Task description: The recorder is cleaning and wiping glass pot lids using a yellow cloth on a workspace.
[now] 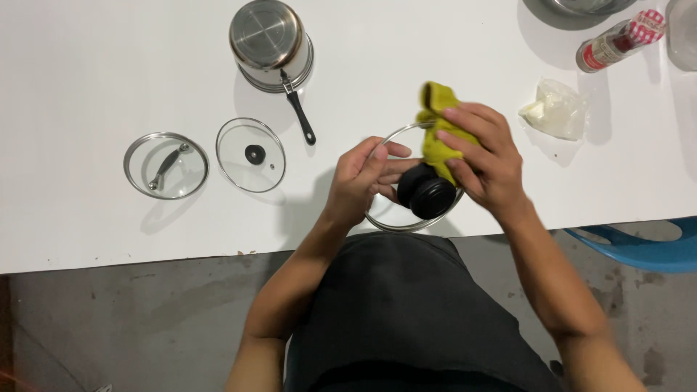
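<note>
Above the white desk (87, 87), a glass lid (385, 216) with black knob (428, 194) was gripped by left-hand fingers (381, 156), while a yellow-green cloth (441, 138) was pinched by right-hand fingers (472, 127) just beyond its rim.

A plain white table (87, 72) carries an upturned steel saucepan with a black handle (271, 45), just below it a round glass lid with a black knob (250, 154), left of that a glass lid with a metal handle (165, 165), and far right a white plastic bag (555, 109) and a red-capped bottle (619, 41).
</note>
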